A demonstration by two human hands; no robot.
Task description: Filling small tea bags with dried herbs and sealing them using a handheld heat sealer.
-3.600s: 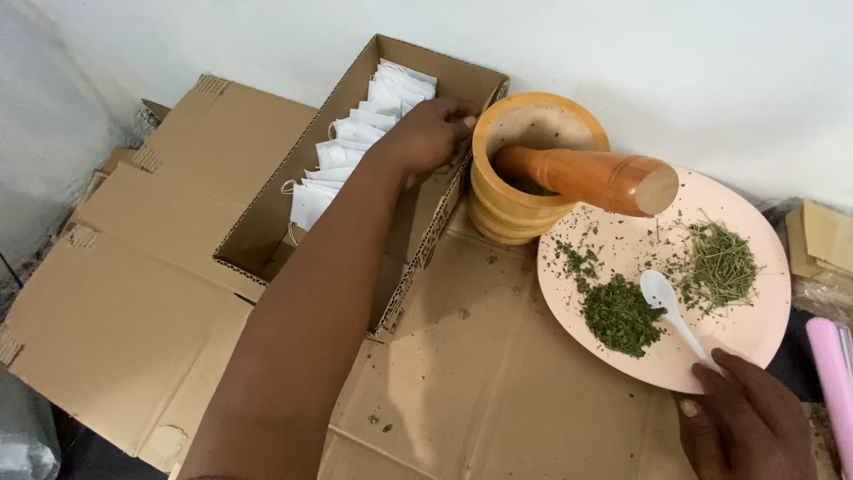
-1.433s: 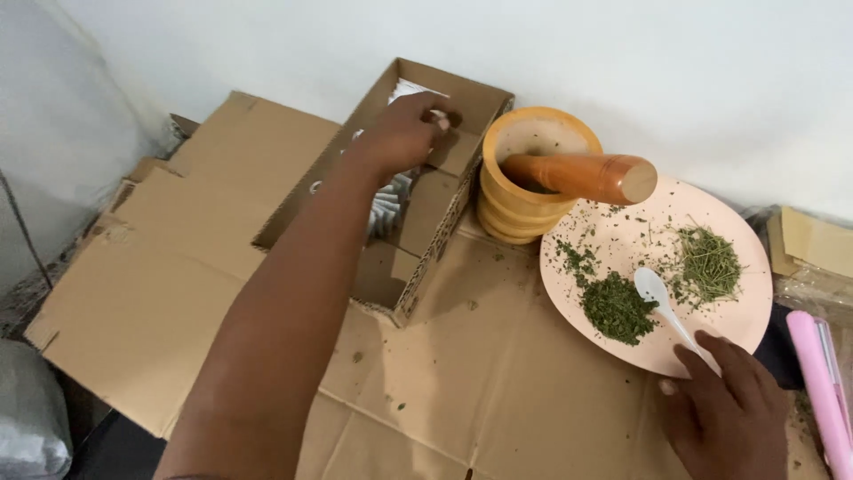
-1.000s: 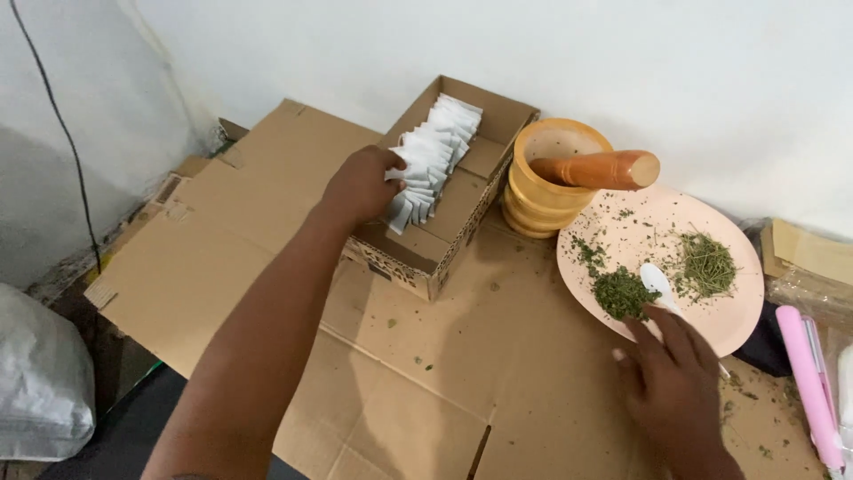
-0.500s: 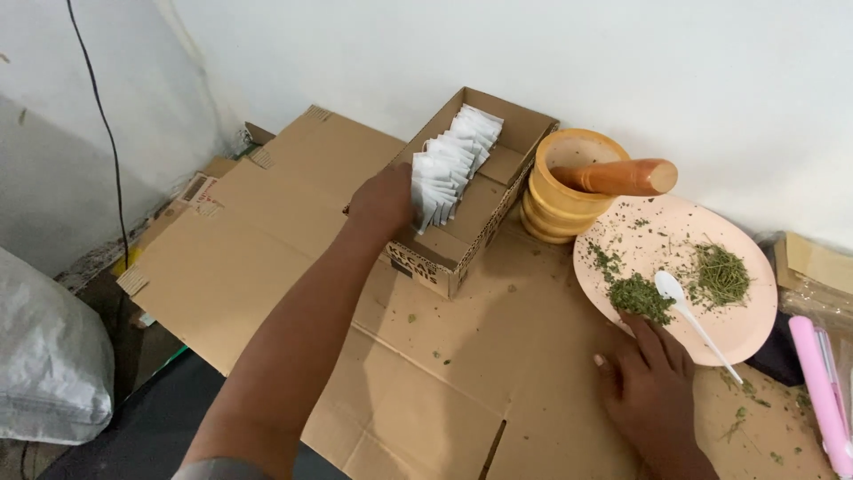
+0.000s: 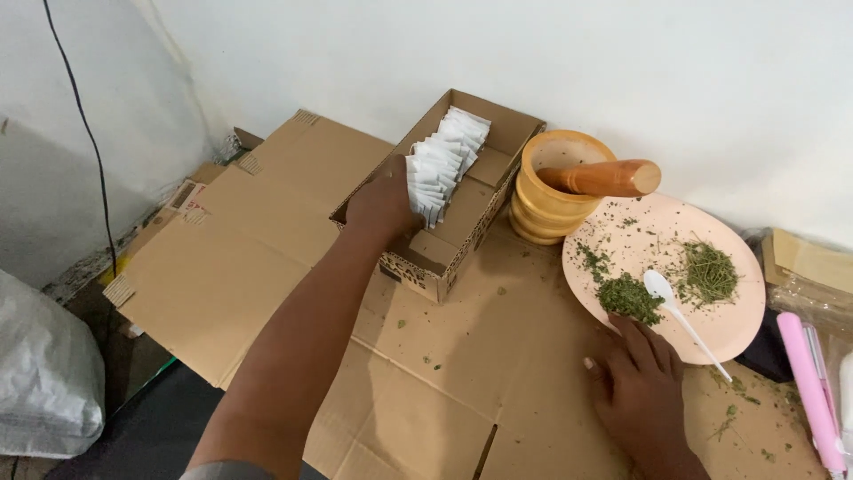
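Cardboard box (image 5: 462, 227), long and open-topped, holds a row of white paper sachets (image 5: 440, 164) standing on edge; the left hand (image 5: 380, 204) reaches into its near end, fingers seemingly closed on the frontmost sachets, though the grip is partly hidden. Right hand (image 5: 641, 382) lies flat, fingers apart and holding nothing, at the near rim of the pink plate (image 5: 737, 320), perhaps steadying it. Plate carries two heaps of dried green herb (image 5: 629, 296) and a white spoon (image 5: 680, 311); the wooden mortar (image 5: 546, 204) holds its pestle (image 5: 602, 179) aslant.

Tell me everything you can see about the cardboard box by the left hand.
The box is a long, open-topped brown cardboard carton with a dotted print on its near end. It lies on flattened cardboard, angled toward the wall, beside the mortar. A row of white sachets stands inside. The left hand rests at its near edge, touching the sachets.
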